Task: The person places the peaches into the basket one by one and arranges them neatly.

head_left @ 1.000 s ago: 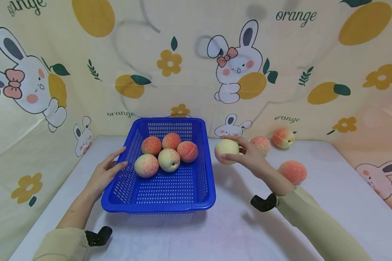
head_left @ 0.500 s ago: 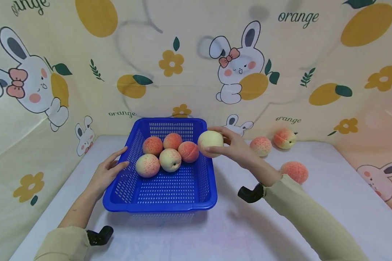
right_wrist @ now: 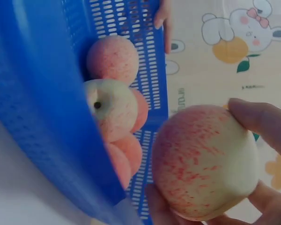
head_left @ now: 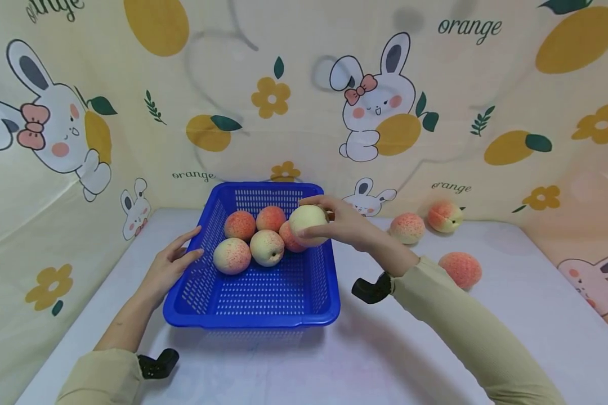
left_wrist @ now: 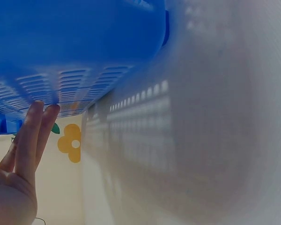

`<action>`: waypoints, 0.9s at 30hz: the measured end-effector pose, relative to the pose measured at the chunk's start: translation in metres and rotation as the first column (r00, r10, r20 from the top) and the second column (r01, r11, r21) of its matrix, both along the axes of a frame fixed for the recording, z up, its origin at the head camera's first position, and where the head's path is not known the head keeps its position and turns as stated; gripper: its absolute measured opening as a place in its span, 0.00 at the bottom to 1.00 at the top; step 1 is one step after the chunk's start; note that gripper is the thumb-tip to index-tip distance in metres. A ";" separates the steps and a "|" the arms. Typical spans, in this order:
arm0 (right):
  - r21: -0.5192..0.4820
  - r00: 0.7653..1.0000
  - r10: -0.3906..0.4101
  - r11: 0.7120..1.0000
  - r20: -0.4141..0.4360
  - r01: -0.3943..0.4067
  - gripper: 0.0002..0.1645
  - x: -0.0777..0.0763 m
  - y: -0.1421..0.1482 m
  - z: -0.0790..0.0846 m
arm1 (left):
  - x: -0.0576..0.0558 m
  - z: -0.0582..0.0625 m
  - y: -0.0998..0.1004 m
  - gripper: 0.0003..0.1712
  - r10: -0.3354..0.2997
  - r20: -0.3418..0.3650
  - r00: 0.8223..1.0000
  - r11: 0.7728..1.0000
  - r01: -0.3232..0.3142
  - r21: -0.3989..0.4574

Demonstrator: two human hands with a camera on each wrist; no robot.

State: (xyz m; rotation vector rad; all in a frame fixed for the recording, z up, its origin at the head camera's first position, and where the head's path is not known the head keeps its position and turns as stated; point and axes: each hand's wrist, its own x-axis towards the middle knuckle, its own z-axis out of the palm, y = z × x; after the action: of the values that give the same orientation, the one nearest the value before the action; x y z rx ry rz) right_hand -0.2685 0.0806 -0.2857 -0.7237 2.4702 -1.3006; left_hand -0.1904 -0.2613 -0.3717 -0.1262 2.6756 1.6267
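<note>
The held peach (head_left: 308,220) partly hides one of five peaches (head_left: 267,248) in the basket (head_left: 253,322).

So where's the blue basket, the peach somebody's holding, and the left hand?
Blue basket (head_left: 250,322), head view: near rim.
Held peach (right_wrist: 203,161), right wrist view: speckled side.
Left hand (head_left: 163,273), head view: back of the hand.

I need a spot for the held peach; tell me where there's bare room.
Blue basket: its near end, between the front two peaches and near rim. Table: before the basket, between left sleeve and right sleeve. Crowded: the basket's far part, where five peaches sit.
</note>
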 end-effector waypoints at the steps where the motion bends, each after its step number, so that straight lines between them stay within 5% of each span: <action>1: 0.022 1.000 0.012 1.000 0.002 -0.012 0.37 0.000 -0.003 0.001 | 0.000 0.000 0.000 0.36 0.001 -0.001 1.000 1.000 -0.001 -0.002; 17: 0.251 0.990 0.116 0.959 0.077 -0.131 0.35 0.000 -0.038 -0.003 | -0.001 -0.002 -0.001 0.36 0.006 -0.005 1.000 1.000 -0.006 0.003; 27: 0.403 0.995 0.084 0.910 0.052 -0.098 0.36 0.003 -0.055 -0.012 | -0.001 -0.001 -0.001 0.36 0.014 -0.002 1.000 1.000 -0.014 -0.005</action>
State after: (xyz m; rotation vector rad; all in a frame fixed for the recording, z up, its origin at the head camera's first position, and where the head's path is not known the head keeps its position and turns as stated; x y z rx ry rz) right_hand -0.2651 0.0256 -0.2981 -0.6907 2.5243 -0.7207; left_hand -0.1917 -0.2619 -0.3722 -0.1438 2.6861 1.6245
